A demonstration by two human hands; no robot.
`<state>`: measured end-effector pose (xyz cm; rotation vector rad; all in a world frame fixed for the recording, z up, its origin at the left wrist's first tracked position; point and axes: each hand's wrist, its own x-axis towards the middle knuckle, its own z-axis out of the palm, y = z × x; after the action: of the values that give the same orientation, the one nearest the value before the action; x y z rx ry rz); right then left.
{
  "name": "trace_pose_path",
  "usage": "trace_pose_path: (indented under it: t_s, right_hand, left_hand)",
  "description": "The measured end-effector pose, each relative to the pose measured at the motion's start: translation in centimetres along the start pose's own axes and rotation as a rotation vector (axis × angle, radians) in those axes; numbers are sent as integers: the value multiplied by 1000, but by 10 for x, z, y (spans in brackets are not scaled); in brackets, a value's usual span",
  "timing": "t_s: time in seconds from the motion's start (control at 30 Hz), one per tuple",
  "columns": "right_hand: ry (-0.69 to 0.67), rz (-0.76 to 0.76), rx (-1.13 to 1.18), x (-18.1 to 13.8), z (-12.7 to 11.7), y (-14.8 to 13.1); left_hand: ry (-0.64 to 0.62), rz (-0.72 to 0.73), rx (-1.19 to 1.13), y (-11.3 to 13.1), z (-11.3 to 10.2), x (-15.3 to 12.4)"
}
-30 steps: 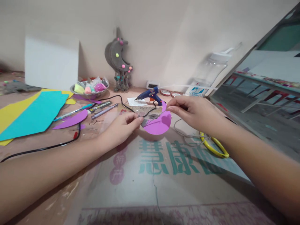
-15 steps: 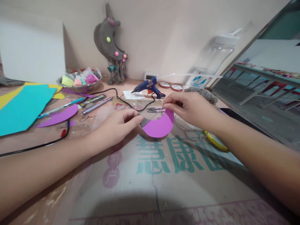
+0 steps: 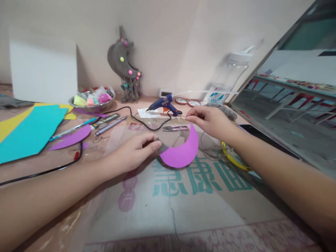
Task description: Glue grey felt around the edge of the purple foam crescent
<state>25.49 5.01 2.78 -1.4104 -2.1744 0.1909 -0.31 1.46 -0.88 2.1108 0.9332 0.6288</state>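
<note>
Purple crescent, one: swung down since the earlier frame, its free horn now showing in full below our right hand — snips beyond it better exposed. Held over the printed sheet. Our left hand: thumb and fingers pinching the horn wound in grey cord. Our right hand: fingertips pinching the cord's strand. Step, we judge: winding; next move calls for another taut turn — crescent kept steady.
</note>
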Motion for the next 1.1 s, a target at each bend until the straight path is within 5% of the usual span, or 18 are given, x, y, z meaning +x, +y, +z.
trace_pose_path:
  t_s: [0.47,1.1]
  right_hand:
    - [166,41,131,-3,-1,-9]
    - [109,49,92,-6,6,1]
  left_hand:
    - [-125,-15,-26,3,-1,-2]
    - [-144,-6,-82,0,-3,-2]
